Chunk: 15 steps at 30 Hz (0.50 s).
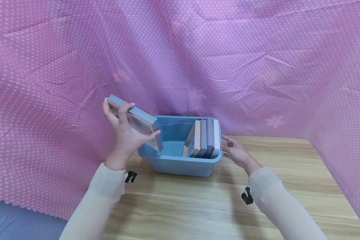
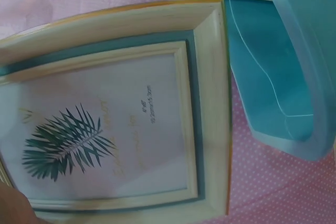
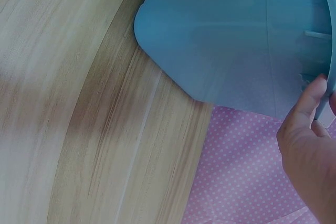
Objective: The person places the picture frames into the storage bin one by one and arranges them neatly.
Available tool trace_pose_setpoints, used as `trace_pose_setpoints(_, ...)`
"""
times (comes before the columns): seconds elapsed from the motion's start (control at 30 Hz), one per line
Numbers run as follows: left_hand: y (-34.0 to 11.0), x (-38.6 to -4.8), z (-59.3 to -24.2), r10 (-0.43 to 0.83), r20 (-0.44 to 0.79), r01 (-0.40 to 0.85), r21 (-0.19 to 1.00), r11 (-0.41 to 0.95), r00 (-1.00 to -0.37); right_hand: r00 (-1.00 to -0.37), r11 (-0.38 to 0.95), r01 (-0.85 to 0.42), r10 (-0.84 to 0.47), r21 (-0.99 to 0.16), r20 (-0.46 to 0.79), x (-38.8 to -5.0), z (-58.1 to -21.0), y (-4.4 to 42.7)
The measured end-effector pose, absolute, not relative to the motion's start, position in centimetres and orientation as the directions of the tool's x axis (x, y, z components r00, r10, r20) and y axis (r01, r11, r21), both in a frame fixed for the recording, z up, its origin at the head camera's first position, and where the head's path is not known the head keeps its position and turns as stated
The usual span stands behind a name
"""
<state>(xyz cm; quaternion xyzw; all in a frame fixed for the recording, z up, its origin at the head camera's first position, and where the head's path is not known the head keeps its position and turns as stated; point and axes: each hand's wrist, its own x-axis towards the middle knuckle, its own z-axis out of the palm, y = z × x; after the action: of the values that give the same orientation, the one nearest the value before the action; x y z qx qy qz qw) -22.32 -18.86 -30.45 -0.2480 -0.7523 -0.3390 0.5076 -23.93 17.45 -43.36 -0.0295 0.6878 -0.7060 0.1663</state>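
Note:
A picture frame (image 2: 212,103) with pale moulding and a palm-leaf print is gripped by my left hand (image 1: 124,135). It is tilted above the left end of a blue plastic basin (image 1: 180,166), fingers over its upper edge and thumb at its lower right. Several more picture frames (image 1: 203,136) stand on edge in the basin's right part, the leftmost one leaning. My right hand (image 1: 237,151) holds the basin's right end at the rim; in the right wrist view its fingers (image 3: 310,98) bend at that rim, partly cut off by the picture's edge.
The basin stands on a wood-grain table (image 1: 180,206), close to a pink dotted cloth (image 1: 180,60) hanging behind and at both sides. Black clips (image 1: 247,196) show beside both sleeves. Blue-grey fabric (image 1: 21,220) lies at the lower left.

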Motion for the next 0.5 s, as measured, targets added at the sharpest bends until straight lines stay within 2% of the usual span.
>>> trace_pose_setpoints(0.13,-18.5,-22.8,-30.4,0.091,0.915,0.743,0.257,0.618,-0.392,-0.943,0.002,0.195,-0.275,-0.981,-0.188,-23.8,-43.3,17.4)
trace_pose_setpoints(0.37,-17.9,-24.5,-30.6,0.214,0.891,0.807,0.234,0.542,-0.401,-0.946,0.003,0.194,-0.264,-0.981,-0.188,-23.8,-43.2,17.3)
trace_pose_setpoints(0.5,-17.6,-25.2,-30.9,0.253,0.857,0.805,0.266,0.530,-0.450,-0.946,0.003,0.196,-0.263,-0.981,-0.190,-23.8,-43.3,17.3)
